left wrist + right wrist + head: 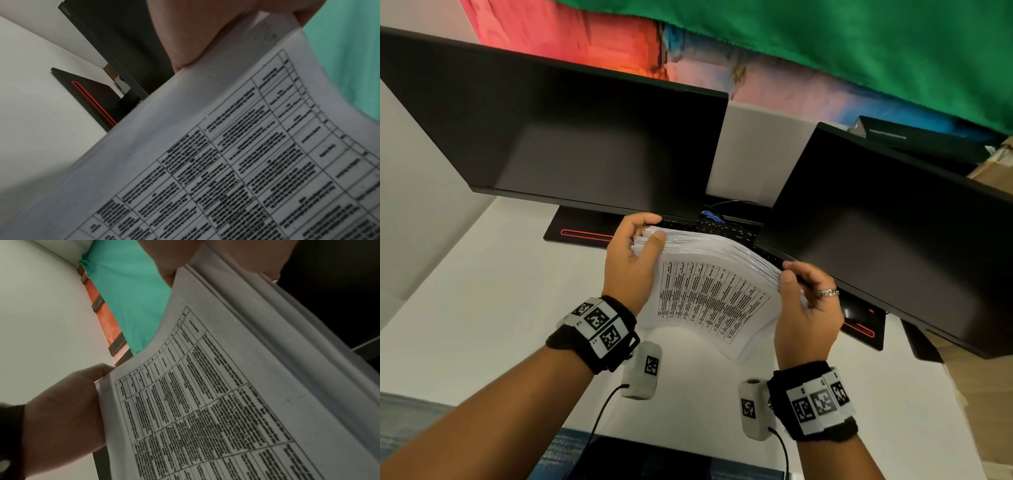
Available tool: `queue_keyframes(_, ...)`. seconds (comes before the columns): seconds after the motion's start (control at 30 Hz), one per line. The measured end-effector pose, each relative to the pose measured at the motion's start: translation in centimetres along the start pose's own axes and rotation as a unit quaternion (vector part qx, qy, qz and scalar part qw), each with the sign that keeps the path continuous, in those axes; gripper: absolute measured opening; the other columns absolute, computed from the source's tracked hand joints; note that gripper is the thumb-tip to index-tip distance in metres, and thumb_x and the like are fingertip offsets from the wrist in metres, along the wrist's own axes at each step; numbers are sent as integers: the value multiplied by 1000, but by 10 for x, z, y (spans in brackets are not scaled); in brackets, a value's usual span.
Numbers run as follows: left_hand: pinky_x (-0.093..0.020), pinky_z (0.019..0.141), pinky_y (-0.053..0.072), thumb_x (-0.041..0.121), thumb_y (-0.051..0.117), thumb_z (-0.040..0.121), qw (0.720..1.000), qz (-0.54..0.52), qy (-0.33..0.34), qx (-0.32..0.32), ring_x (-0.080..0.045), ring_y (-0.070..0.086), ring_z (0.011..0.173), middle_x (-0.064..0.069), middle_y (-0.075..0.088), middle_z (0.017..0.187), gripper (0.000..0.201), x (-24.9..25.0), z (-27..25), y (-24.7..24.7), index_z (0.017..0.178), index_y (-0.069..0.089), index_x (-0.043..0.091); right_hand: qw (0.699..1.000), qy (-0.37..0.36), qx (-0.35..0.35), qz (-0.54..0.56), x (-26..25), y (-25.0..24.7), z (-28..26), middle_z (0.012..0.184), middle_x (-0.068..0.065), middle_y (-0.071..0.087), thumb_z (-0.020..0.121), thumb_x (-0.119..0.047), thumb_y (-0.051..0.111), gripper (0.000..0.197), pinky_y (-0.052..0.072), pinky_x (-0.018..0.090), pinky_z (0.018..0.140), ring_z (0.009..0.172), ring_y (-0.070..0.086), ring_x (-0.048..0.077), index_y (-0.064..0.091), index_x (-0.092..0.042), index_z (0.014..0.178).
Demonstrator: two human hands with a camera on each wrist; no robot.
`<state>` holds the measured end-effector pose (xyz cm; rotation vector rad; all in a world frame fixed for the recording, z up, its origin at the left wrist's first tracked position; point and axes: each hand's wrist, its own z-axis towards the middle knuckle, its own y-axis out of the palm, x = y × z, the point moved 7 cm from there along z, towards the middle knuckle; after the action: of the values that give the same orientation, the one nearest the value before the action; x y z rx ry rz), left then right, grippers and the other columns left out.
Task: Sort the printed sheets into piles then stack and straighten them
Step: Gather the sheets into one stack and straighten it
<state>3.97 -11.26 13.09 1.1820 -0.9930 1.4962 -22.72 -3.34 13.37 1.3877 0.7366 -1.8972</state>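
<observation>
A thick stack of printed sheets (709, 291) with a table of text on its near face is held upright above the white desk (493, 298), bowed towards me. My left hand (635, 255) grips its left edge, thumb on the front and fingers curled over the top. My right hand (804, 308), with a ring, grips the right edge the same way. In the left wrist view the stack of printed sheets (226, 162) fills the frame below my left hand (195, 32). In the right wrist view the sheets (216, 402) show their layered edge; my right hand (236, 254) holds the top.
Two dark monitors stand behind the stack, a large one (571, 137) at left and another (893, 240) at right. A black keyboard (722, 229) lies beneath them. Black bases with red stripes (582, 233) sit on the desk. Green cloth (859, 41) hangs above.
</observation>
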Motion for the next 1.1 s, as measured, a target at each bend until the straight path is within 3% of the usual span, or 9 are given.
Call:
queue_keyframes(0.23,-8,65,47,4,52,97,999,-30,-27,-16,7,59,69,20,60,75,20,-4,4,-1,115,57,12,997,4,-57,-55,0,5,1,97,-17,70,91,-20,67,20,59,42,85,92,68,9,66,-32,108)
queue_keyframes(0.37,-17,73,54,28,68,87,998,-26,-17,-57,-2,64,81,12,65,89,39,4,3,1,123,55,17,996,21,-73,-51,1,4,0,101,-11,70,82,-46,69,32,59,50,82,96,69,14,65,-33,112)
queue_keyframes(0.47,-20,72,57,22,79,81,997,43,-4,-69,-7,67,83,3,68,98,36,13,9,5,113,62,19,993,8,-97,-70,-3,7,-4,106,-11,70,71,-48,76,53,58,49,86,102,69,16,62,-30,120)
queue_keyframes(0.6,-19,68,55,11,72,86,997,60,-6,-47,-2,65,81,6,68,93,13,13,18,3,96,69,19,993,13,-92,-74,-4,6,-5,103,-12,70,70,-40,78,54,59,44,88,102,68,11,62,-26,120)
queue_keyframes(0.73,-13,89,47,7,72,86,983,126,107,-79,-4,63,97,1,67,103,11,30,15,7,96,74,12,994,7,-90,-68,-3,5,-5,106,-16,69,73,-30,81,50,58,38,89,101,68,8,62,-26,119)
queue_keyframes(0.8,-14,92,47,9,70,88,974,155,132,-99,-5,62,99,1,67,103,7,33,15,11,93,74,11,994,3,-89,-66,-1,4,-4,104,-9,71,74,-27,81,49,59,26,81,92,68,1,62,-24,119)
queue_keyframes(0.87,-15,91,48,11,67,91,966,192,143,-99,-3,62,98,4,67,101,5,35,17,12,94,71,12,994,1,-95,-60,0,5,-4,106,-7,71,75,-25,81,49,57,17,74,87,68,-3,62,-23,119)
queue_keyframes(0.97,-9,87,45,12,68,90,950,238,182,-90,3,58,94,7,64,100,6,41,16,13,95,70,14,994,4,-98,-51,-1,7,-6,101,-12,71,76,-23,81,46,59,23,79,98,69,3,62,-24,118)
queue_keyframes(1.1,-13,79,48,11,67,90,939,263,196,-107,-7,61,87,5,66,95,5,46,17,16,88,69,15,994,2,-94,-47,-1,7,-5,97,-21,69,75,-19,82,43,56,17,82,96,67,-4,62,-33,110)
